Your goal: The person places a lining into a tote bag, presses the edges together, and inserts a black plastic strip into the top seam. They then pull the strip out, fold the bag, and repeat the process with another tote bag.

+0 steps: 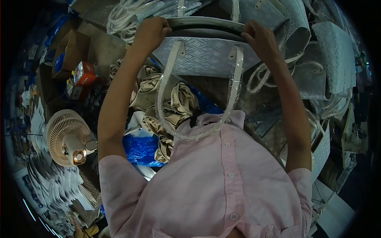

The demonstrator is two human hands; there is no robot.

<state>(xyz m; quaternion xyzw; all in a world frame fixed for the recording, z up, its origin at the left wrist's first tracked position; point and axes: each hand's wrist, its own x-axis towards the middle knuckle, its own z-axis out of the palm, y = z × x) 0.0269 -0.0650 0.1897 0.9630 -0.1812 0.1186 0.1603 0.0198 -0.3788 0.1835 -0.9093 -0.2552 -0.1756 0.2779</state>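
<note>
Nearest to us is our pink shirt (222, 182), buttoned down the front, with both bare arms reaching up and away from it. A plastic-wrapped strap (198, 133) loops down onto the collar; it is the handle of the bag (204, 55) we hold out ahead.

Beside our left arm sits a small white fan (67, 137) with a round grille, and below it a fanned stack of paper sheets (51, 182). Between the fan and the shirt lies crumpled blue plastic (141, 148). Just beyond that is a cluster of beige fabric rolls (164, 103), packed together on end, partly behind the strap.

Farther out, the bag hangs from both hands. It is grey-white with a woven geometric pattern, and its mouth faces us with the rim spread wide. Our left hand (151, 31) is clamped on the rim at one end, fingers curled over the edge. Our right hand (260, 37) grips the other end the same way. The hands are well apart, with the whole open mouth between them.

To the left at about that depth stand cardboard boxes (73, 45) and a small red box (84, 73). Past the hands, and down the right side, more grey bags (329, 55) of the same pattern lie heaped, their pale handles tangled. A bundle of white straps (127, 16) lies at the far top left.
</note>
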